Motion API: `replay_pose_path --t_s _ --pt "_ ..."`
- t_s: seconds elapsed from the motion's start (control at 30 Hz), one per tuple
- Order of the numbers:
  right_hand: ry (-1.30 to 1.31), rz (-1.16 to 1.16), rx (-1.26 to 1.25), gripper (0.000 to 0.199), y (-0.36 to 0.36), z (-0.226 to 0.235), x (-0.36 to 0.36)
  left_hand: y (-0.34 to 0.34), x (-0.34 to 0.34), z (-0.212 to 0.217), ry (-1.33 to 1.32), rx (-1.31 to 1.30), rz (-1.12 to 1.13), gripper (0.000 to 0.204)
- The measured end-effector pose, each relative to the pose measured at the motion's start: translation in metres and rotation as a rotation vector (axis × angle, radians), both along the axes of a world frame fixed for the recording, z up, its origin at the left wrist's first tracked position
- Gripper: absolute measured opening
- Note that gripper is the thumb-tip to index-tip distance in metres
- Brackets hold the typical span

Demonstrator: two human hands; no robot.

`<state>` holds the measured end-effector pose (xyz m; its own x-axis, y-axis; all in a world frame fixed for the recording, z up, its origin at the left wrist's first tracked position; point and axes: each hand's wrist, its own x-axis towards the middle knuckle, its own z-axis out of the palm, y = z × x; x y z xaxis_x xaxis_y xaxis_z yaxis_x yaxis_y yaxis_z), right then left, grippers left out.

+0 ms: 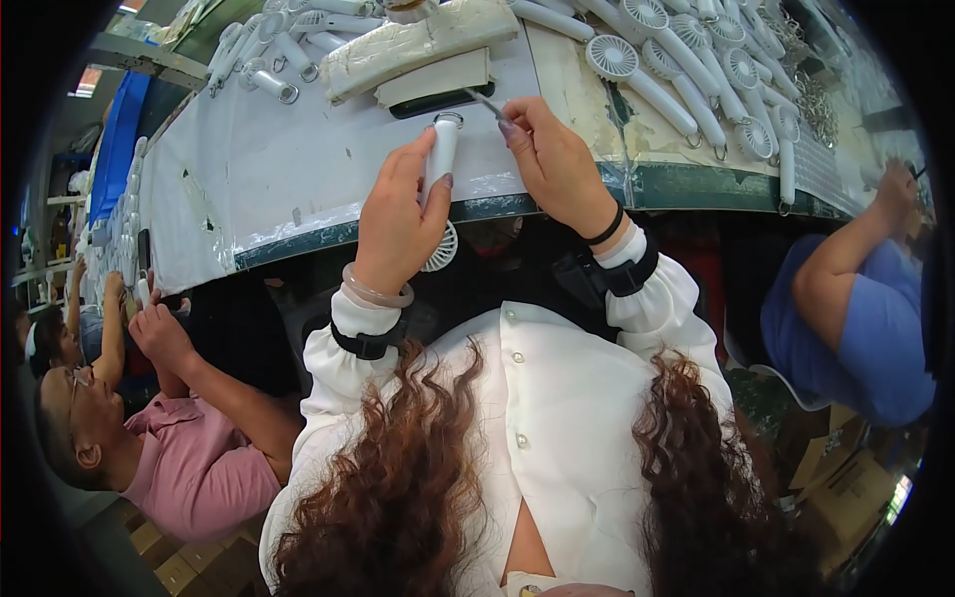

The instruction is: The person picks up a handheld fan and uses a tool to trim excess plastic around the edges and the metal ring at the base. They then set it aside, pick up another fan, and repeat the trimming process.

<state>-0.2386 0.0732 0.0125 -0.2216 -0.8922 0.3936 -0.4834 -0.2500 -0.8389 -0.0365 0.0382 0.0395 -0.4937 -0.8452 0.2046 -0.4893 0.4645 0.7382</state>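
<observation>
— From the head view, what has the left hand [396,214] got?

— A white handheld fan [441,189], gripped round its handle. Fingers curl on one side, thumb presses on the other, so the hand is closed on it. It sits just off the near edge of the worktable [259,169], over the lap.

— Why held there?

— I'd judge it puts the handle's end up where the other hand can reach it. The round grille head hangs below the hand, pointing toward the body; the metal-ringed butt points up and away, toward the table. So the long axis runs near to far, slightly tilted.

— And the right hand [557,164]?

— Thumb and forefinger pinch a thin grey tool [484,101] (tweezers or a small blade, I cannot tell), its tip aimed at the butt, near but apart.

— Around them?

— More white fans [676,70] lie in rows on the table, with a wrapped bundle [418,45]. Co-workers sit either side.
</observation>
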Motion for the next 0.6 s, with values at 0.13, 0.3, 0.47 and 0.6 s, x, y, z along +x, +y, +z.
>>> replay_pose_path --t_s 0.13,0.3,0.47,0.6 --pt "0.167 0.029 -0.054 0.013 0.002 0.0 0.0 -0.002 0.002 0.0 -0.145 -0.105 0.058 0.044" --pt "0.325 -0.043 -0.102 0.015 0.003 -0.001 0.002 -0.004 0.003 -0.001 -0.261 -0.245 0.061 0.04" --pt "0.401 -0.059 -0.118 0.025 0.005 0.001 0.004 -0.002 0.003 0.01 -0.381 -0.176 0.092 0.038" --pt "0.461 -0.062 -0.1 0.038 0.006 0.002 0.006 -0.006 0.008 0.007 -0.372 -0.218 0.081 0.039"
